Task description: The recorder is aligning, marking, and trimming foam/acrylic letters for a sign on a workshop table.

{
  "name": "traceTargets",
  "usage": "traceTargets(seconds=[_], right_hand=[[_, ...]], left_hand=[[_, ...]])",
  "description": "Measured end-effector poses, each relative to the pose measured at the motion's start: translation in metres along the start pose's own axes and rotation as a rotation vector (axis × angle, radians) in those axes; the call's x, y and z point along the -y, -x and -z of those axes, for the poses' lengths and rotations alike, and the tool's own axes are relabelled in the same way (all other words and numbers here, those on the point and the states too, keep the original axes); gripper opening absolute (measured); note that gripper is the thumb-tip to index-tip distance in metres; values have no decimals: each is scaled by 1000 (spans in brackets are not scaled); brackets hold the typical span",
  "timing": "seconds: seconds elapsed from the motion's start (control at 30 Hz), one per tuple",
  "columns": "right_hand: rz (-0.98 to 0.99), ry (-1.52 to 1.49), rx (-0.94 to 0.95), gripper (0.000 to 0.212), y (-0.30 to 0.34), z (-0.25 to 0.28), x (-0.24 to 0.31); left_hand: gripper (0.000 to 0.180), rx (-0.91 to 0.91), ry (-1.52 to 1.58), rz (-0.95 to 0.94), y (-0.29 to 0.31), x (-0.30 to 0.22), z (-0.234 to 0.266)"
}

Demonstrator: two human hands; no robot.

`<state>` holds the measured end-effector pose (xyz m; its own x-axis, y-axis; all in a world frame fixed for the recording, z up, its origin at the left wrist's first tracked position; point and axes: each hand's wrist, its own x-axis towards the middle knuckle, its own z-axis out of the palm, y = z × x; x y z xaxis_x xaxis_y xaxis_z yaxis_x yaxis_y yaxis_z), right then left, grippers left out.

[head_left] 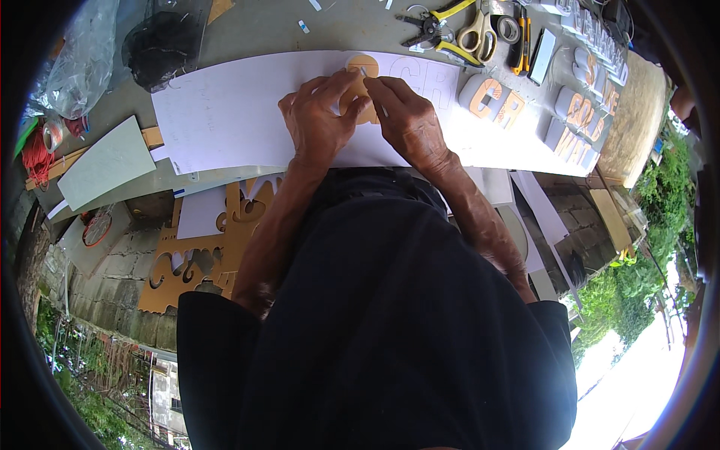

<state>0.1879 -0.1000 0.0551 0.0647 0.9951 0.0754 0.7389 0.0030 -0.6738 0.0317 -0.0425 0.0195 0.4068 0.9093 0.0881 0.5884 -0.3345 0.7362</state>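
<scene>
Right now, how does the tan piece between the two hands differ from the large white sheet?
Size: the tan piece is small, while the white sheet stretches far to both sides. Colour: the tan piece is light brown; the white sheet is white. Position: the tan piece lies on top, the white sheet beneath it. Shared: both lie partly under the left hand and right hand.
</scene>
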Motion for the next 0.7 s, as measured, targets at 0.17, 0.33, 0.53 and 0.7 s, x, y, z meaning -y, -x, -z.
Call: traceTargets(seconds=[0.17,0.33,0.53,0.7], right_hand=[[147,145,118,38,-4,2,-3],[157,195,215,46,-10,9,-2],[265,272,255,38,-20,10,5],[298,353,293,23,-28,9,10]], left_hand=[[50,-6,-13,-16,-1,0,1],[49,5,-44,-6,2,3,-1],[48,54,-19,80,7,8,-5],[49,48,-18,82,7,7,-4]])
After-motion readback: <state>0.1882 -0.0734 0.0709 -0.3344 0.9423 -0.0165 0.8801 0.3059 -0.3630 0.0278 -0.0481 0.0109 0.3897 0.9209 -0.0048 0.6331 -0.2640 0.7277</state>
